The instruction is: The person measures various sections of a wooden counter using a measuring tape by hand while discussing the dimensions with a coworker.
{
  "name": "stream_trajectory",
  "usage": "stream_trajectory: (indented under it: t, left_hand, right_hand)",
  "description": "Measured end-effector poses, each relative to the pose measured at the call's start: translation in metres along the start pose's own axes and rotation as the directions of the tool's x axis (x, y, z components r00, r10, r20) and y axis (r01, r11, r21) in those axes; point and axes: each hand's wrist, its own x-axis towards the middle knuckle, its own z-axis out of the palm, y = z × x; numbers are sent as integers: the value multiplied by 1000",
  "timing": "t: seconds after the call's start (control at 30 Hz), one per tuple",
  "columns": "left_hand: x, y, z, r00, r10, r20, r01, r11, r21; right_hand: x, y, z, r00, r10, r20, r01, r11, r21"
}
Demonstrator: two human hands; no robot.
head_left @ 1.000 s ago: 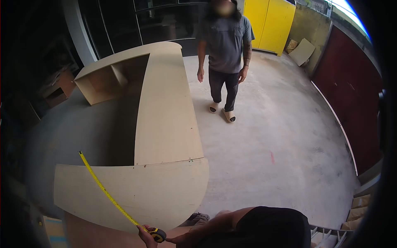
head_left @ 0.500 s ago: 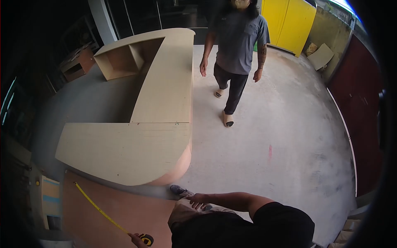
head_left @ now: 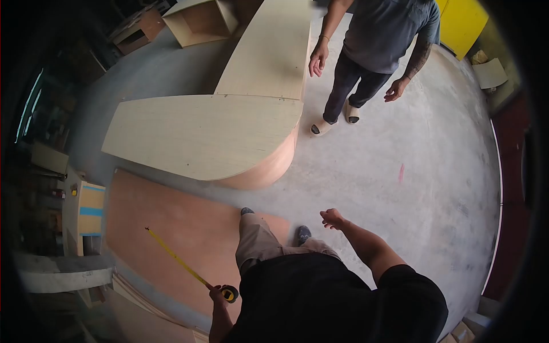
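Observation:
My left hand [head_left: 216, 296], low in the view, is wrapped round a yellow and black tape measure [head_left: 229, 294]. Its yellow blade [head_left: 178, 259] sticks out up and to the left, over a reddish-brown sheet [head_left: 166, 220]. My right hand [head_left: 331, 219] hangs over the grey floor at the right of my legs, with its fingers partly curled; whether they hold anything is too small to tell. Ahead of me stands a pale wooden counter [head_left: 206, 134] with a rounded, pinkish curved end [head_left: 269, 166].
Another person [head_left: 380, 40] is close beyond the counter's right side, arms hanging. An open wooden box unit [head_left: 200, 26] lies at the upper left. A small cabinet with blue strips [head_left: 91, 211] stands at the left, and a yellow cabinet [head_left: 462, 26] at the upper right.
The counter has shifted up in view, and more of the brown sheet shows. The other person is nearer. My right hand has left my leg and swung out to the right.

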Motion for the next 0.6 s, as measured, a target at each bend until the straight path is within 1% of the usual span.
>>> stream_trajectory:
  t: [0.07,0.13,0.17,0.23,0.27,0.3,0.33,0.37,0.4,0.47,0.5,0.57,0.6]
  left_hand:
    - [2,12,-8,1000,0,22,0,1000,-25]
    - [22,28,-9,998,-7,56,9,999,-43]
    - [38,36,-9,997,-21,72,24,999,-45]
    - [59,62,-10,996,-38,75,40,999,-24]
    - [66,76,-9,997,-38,64,39,999,-2]
    - [75,93,-5,998,-36,57,35,999,20]
    - [88,108,-4,997,-41,71,41,999,5]
    - [100,123,-5,997,-47,60,47,999,5]
    - [113,138,-8,997,-50,52,47,998,51]
    - [137,166,-17,998,-54,14,51,987,152]
    - [151,180,-27,997,-41,66,28,981,193]
    - [170,212,-46,997,-73,34,63,974,219]
    - [176,229,-59,996,-77,45,60,953,298]
  right_hand:
    - [3,-29,5,997,-75,-21,76,996,43]
    - [10,-71,8,982,-157,-101,164,985,60]
    - [14,-95,6,983,-167,-78,171,984,54]
    - [27,-138,15,973,-211,-97,222,967,123]
    - [23,-165,17,974,-222,-46,227,950,216]
    - [22,-189,24,974,-224,-9,211,898,386]
    - [25,-212,32,971,-238,21,189,817,545]
    - [32,-235,43,966,-256,26,171,713,680]
    - [37,-254,57,961,-275,22,150,587,795]
    - [50,-287,89,923,-384,-28,186,379,907]
    - [57,-305,103,894,-443,-66,200,262,944]
    - [73,-321,140,907,-356,-226,308,194,931]
    - [85,-317,147,920,-316,-233,294,159,943]
